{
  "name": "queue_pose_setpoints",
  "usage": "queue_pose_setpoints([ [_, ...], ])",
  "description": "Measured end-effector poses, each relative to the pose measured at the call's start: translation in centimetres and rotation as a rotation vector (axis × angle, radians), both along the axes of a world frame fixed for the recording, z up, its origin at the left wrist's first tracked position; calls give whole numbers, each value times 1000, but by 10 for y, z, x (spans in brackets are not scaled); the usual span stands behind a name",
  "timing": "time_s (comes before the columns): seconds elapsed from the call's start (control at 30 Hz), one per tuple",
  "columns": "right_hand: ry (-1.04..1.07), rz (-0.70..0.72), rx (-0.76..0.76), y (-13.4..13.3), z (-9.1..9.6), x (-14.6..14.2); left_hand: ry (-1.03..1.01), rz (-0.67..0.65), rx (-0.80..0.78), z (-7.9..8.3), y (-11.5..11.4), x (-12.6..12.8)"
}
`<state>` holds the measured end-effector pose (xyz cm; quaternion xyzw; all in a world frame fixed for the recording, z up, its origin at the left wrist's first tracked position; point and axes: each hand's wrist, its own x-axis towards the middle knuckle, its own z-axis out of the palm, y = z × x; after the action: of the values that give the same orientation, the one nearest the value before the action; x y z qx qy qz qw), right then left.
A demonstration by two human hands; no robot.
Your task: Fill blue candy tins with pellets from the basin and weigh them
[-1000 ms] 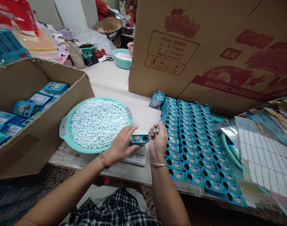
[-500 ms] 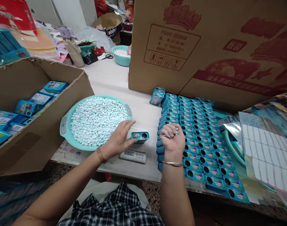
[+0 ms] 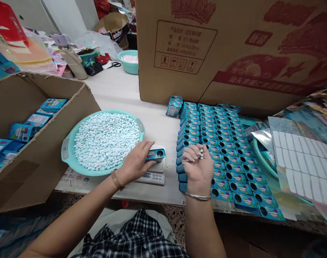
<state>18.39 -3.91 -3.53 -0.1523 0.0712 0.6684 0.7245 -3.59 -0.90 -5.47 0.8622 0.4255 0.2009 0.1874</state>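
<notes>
Left hand (image 3: 136,161): thumb and fingers parted about end of small blue box (image 3: 157,154), on white scale (image 3: 156,178); cannot tell whether gripping. Right hand (image 3: 197,163): palm up, fingers curled in on few pale candies (image 3: 201,154), at left edge of rows of boxes (image 3: 235,166). To left: teal basin (image 3: 71,156) full of similar candies, just beside brown carton (image 3: 39,168). Behind rows: large printed carton (image 3: 179,84), standing on white surface (image 3: 112,89).
</notes>
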Motion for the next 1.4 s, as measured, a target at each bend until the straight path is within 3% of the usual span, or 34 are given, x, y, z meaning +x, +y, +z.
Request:
queue_pose_setpoints([
  [0.17, 29, 63, -107, 8, -7, -17, 83, 24, -30, -12, -1, 11],
  [0.27, -52, 11, -152, 12, -17, -25, 12, 59, -86, -6, -3, 12],
  [0.4, -130, -136, -261, 16, -34, -34, -44, 98, -55, 26, -2, 18],
  [0.53, -147, -127, -267, 24, -46, -39, 23, 32, 54, 68, 5, 41],
  [0.6, -142, -131, -257, 28, -49, -40, 140, -10, 84, 76, 9, 53],
  [0.77, -129, -81, -227, 32, -54, -42, 313, -46, 59, 60, 15, 61],
  [1.03, -9, -98, -317, 28, -33, -35, 211, 4, 66, 54, 19, 39],
  [1.3, -56, -42, -71, 18, -28, -19, 247, 19, 61, 10, 16, 22],
  [1.4, -53, -6, -31, 13, -29, -14, 271, -1, 55, 10, 13, 14],
])
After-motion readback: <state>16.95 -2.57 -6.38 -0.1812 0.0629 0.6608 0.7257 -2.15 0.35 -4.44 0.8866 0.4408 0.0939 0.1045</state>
